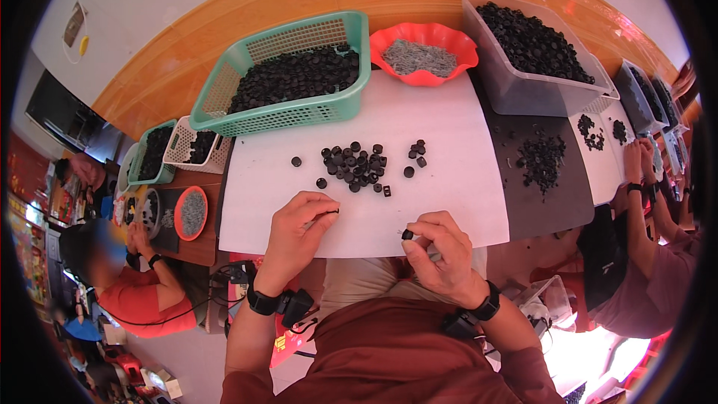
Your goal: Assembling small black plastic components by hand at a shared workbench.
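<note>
Over the near edge of the white sheet, my left hand [298,230] is closed in a pinch. A tiny dark piece [333,212] sticks out at its fingertips, too small to name. My right hand [447,254], a little further right, holds a small black round knob-like part [407,235] between thumb and fingers. The hands are apart from each other. Beyond them lies a loose pile of black knob-like parts [357,163], with a few more [417,153] to its right and single ones to its left.
Along the back stand a green basket [292,108] of black parts, a red wavy-rimmed bowl [422,78] of thin grey metal pieces and a clear bin [523,90] of black parts. Black pieces [542,158] cover part of a dark mat at right. People work on both sides.
</note>
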